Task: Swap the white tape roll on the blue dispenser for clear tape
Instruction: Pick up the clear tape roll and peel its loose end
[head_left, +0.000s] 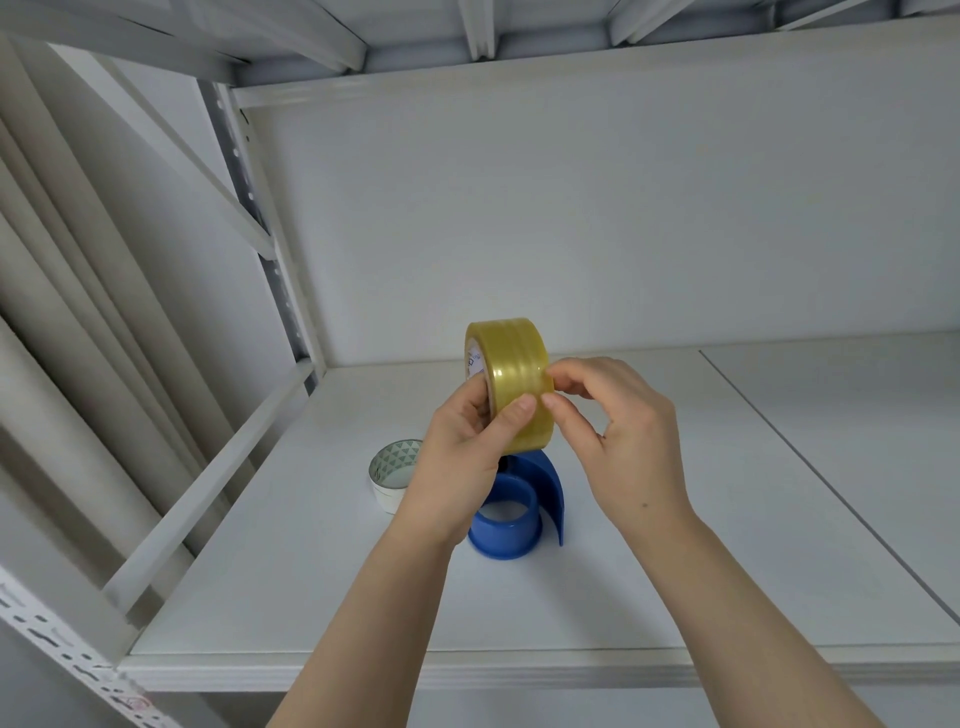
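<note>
Pale curtain folds (78, 338) hung at the far left, beside the perforated upright (270, 270) of a white metal rack. On the white shelf (291, 571) the white tape roll (390, 475) lay flat (green triangles printed inside its core), off the dispenser and partly hidden behind the left wrist. The left hand (457, 457) was raised above the shelf and gripped the clear tape roll (511, 384) on edge, thumb laid across the yellowish outer band and the other fingers behind it. Below the roll, the blue dispenser (514, 512) rested on the shelf just right of the white roll, its round hub bare and its curved guard standing up behind. The right hand (623, 441) met the clear roll from the right, fingers curled, with thumb and fingertips pinching at the band's right edge, close to the left thumb.
</note>
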